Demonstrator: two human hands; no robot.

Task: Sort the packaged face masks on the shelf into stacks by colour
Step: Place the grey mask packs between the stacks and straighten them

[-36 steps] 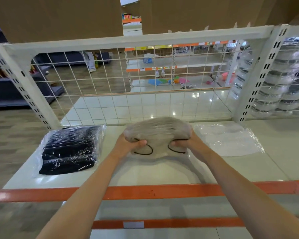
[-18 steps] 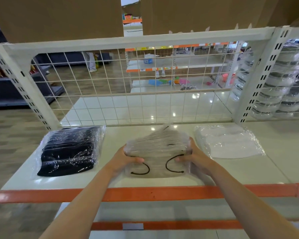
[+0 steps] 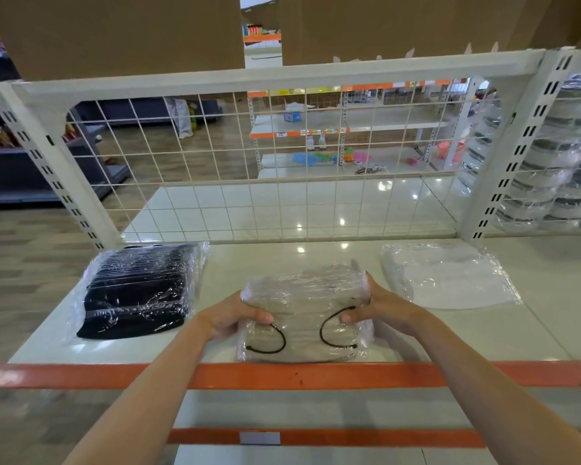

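A clear-wrapped pack of beige face masks (image 3: 304,310) with black ear loops lies at the front middle of the white shelf (image 3: 282,253). My left hand (image 3: 235,315) grips its left end, thumb on top. My right hand (image 3: 376,307) grips its right end the same way. A wrapped stack of black masks (image 3: 138,290) lies to the left. A wrapped stack of white masks (image 3: 450,280) lies to the right.
The shelf has an orange front lip (image 3: 316,375) and a white wire-grid back panel (image 3: 265,169). A perforated upright (image 3: 514,152) stands at the right, with stacked wrapped goods (image 3: 557,162) beyond it. Cardboard boxes (image 3: 121,31) sit overhead. A lower shelf (image 3: 316,437) runs below.
Both hands have brought the beige pack down and toward the shelf's front edge, and it now rests flat on the shelf. The black and white stacks have not moved.
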